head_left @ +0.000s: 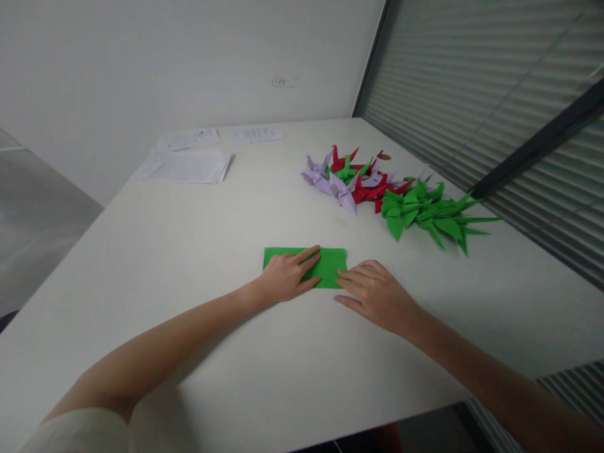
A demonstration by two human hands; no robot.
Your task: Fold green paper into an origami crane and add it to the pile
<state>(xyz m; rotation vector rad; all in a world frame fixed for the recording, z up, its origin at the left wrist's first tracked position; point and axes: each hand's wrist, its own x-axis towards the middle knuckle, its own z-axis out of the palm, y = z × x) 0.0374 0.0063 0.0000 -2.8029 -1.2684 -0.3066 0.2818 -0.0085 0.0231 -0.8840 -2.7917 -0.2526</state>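
Observation:
A green sheet of paper (330, 260), folded into a long rectangle, lies flat on the white table (198, 251) in front of me. My left hand (287, 277) rests on its left half, fingers stretched out and pressing it down. My right hand (372, 294) lies flat at the paper's right end, fingertips touching its lower right corner, fingers extended. Neither hand grips anything.
A heap of several folded paper cranes lies at the back right: lilac ones (330, 181), red ones (365, 182) and green ones (431, 214). Printed white sheets (189, 165) lie at the far left. A window with blinds (495, 94) runs along the table's right edge.

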